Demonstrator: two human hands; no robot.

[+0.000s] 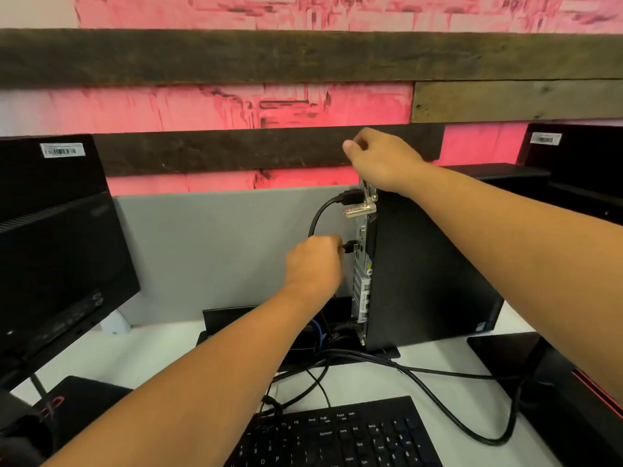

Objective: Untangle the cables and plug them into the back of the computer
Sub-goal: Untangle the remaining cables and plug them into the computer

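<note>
A black computer tower [428,271] stands upright on the white desk, its silver back panel [361,281] facing left. My left hand [313,264] pinches a black cable plug [350,246] whose tip is against a port midway up the panel. A second black plug [349,198] sits in the panel near the top, beside a silver lock [360,208]; its cable loops down behind my left hand. My right hand [381,160] rests curled on the tower's top rear corner. Several black cables [421,389] lie tangled on the desk below the tower.
A black keyboard [337,436] lies at the front. Black monitors stand at the left [57,247] and far right [580,156]. A grey partition [209,251] rises behind the desk. A black stand base [546,382] sits at the right.
</note>
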